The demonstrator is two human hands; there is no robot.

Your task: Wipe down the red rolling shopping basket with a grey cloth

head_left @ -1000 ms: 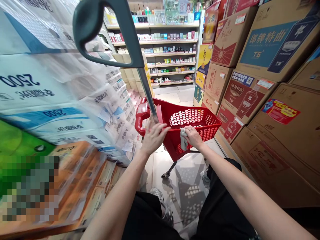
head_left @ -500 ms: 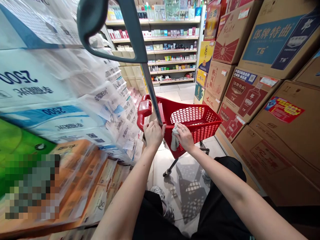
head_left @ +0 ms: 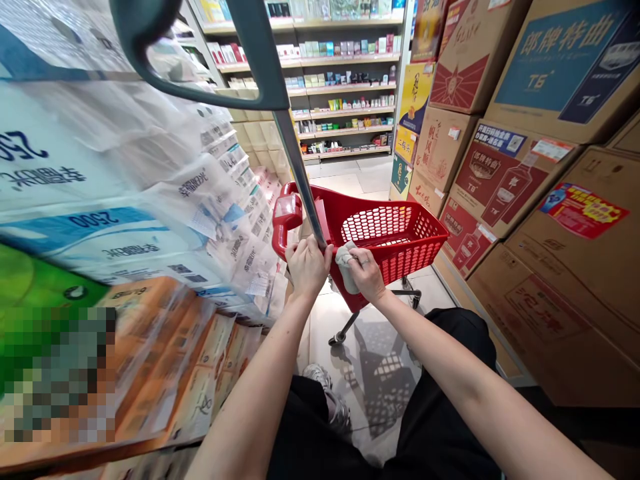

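A red shopping cart (head_left: 425,248) with a perforated plastic basket stands in front of me, tilted in my view. My left hand (head_left: 307,267) is closed around its red frame, right by the foot of a grey metal pole (head_left: 299,170). In my right hand (head_left: 367,275) is a bunched pale grey cloth (head_left: 345,263), gripped between thumb and fingers. The cloth lies against the near rim of the basket, a short way right of my left hand. Part of it hangs down the basket's near side. A dark grey looped plastic handle (head_left: 273,73) tops the pole.
Stacked liquor cartons (head_left: 505,180) line the right side. Plastic-wrapped paper packs (head_left: 115,193) and orange packs (head_left: 150,333) crowd the left. Beyond the cart, a shelf unit (head_left: 345,91) holds small boxes and bottles. Cart wheels (head_left: 337,339) rest on the tiled floor near my feet.
My right hand has shifted slightly left along the rim, and the cloth is bunched higher over it. My left hand keeps its grip. The whole view has tilted a little.
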